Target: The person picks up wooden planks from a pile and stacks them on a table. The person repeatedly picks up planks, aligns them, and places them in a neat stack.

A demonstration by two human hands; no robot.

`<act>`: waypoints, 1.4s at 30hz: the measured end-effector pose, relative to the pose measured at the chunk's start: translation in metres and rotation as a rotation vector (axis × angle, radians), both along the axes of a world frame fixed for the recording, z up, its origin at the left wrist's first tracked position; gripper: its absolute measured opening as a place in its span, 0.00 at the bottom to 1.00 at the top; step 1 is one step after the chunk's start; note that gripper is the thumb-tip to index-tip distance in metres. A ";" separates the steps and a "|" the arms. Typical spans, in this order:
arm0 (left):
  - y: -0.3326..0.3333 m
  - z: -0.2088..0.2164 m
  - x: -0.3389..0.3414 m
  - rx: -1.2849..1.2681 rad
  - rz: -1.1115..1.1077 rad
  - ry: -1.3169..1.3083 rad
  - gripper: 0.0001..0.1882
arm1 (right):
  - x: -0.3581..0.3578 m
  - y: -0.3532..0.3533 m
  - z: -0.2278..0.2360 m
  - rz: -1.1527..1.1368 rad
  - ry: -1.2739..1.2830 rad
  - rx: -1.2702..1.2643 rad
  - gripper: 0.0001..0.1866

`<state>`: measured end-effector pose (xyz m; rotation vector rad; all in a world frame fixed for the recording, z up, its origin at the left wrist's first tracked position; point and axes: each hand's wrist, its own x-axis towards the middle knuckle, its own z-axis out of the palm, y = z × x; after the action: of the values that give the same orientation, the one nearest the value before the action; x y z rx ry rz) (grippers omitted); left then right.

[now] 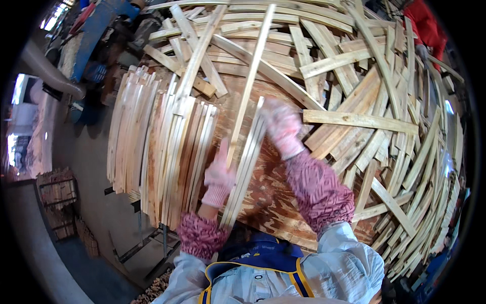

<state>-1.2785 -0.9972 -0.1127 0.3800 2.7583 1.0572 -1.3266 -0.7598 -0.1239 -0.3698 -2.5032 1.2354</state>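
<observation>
My left hand point(220, 175), in a pale pink glove, grips the near end of a long wooden strip point(252, 71). One finger stretches along the strip, whose far end reaches over the jumbled wood. Between my hands, a few narrow strips point(244, 169) lie side by side, pointing away from me. My right hand point(283, 124), also gloved, is near their far end. Motion smears its fingers, so whether it touches them or holds anything cannot be made out. To the left of my left hand stand neat rows of strips point(174, 157).
The stained wooden table point(266, 192) carries a large loose pile of strips point(349, 96) across its far and right sides. A blue machine point(93, 40) with a grey hose stands far left. Bundled wood point(56, 195) rests on the floor. A person in red point(425, 25) is at the far right.
</observation>
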 end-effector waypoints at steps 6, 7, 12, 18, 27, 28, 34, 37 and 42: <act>-0.089 0.020 0.126 -0.192 0.033 -0.447 0.39 | -0.080 0.096 -0.006 -0.121 -0.585 0.862 0.41; -0.097 0.020 0.137 -0.247 0.046 -0.558 0.39 | -0.093 0.094 0.011 -0.019 -0.840 0.773 0.41; -0.096 0.006 0.131 -0.500 -0.131 -0.360 0.36 | -0.095 0.100 0.061 -0.233 -0.287 0.472 0.43; -0.042 0.028 -0.067 -0.631 0.012 1.057 0.24 | -0.033 0.082 0.130 -0.153 0.217 -0.817 0.14; -0.003 0.028 -0.272 -0.779 0.079 0.140 0.35 | 0.186 -0.084 -0.032 0.113 -0.839 -0.453 0.33; 0.005 0.027 -0.265 -0.767 0.052 0.197 0.34 | 0.182 -0.090 -0.019 0.212 -0.997 -0.367 0.36; -0.028 0.030 -0.130 -0.697 -0.149 0.200 0.30 | 0.140 -0.014 0.009 -0.082 -0.678 -0.367 0.36; -0.056 0.032 -0.016 -0.761 0.014 -0.273 0.36 | 0.127 0.073 0.039 -0.670 -0.518 -0.283 0.34; -0.135 -0.026 0.117 -0.156 -0.088 -0.410 0.37 | 0.104 0.152 0.084 -1.068 -0.651 0.080 0.50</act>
<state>-1.1620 -1.1323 -0.1387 0.2297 2.4118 0.7881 -1.2223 -0.6078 -0.0403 -1.9945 -2.1210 0.5883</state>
